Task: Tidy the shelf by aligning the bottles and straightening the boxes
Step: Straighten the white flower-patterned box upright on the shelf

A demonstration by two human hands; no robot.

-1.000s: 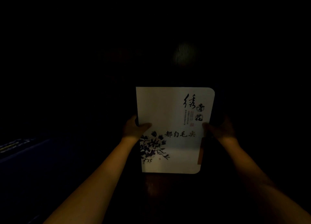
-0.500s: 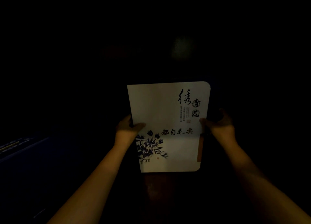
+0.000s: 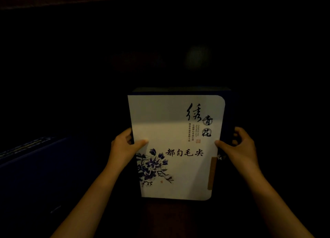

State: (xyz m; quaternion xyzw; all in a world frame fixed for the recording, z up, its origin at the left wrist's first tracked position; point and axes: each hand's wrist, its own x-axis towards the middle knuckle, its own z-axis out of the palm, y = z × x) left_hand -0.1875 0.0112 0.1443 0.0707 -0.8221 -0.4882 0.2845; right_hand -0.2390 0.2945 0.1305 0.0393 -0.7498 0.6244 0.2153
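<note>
Box (image 3: 176, 146), both hands gripping its sides

Nearly everything around the white tea box (image 3: 175, 146) is lost in darkness: what it rests on cannot be told, and the pale round blur (image 3: 197, 58) beyond it is too dim to identify. The fingers (image 3: 129, 136) of the left hand (image 3: 123, 148) curl behind the box's left edge out of sight, and the box's dark right side hides part of the right hand (image 3: 239, 148). Both forearms are cut off by the bottom edge, and the dark blue surface (image 3: 35, 166) at left runs off the frame, its markings too blurred to read.
</note>
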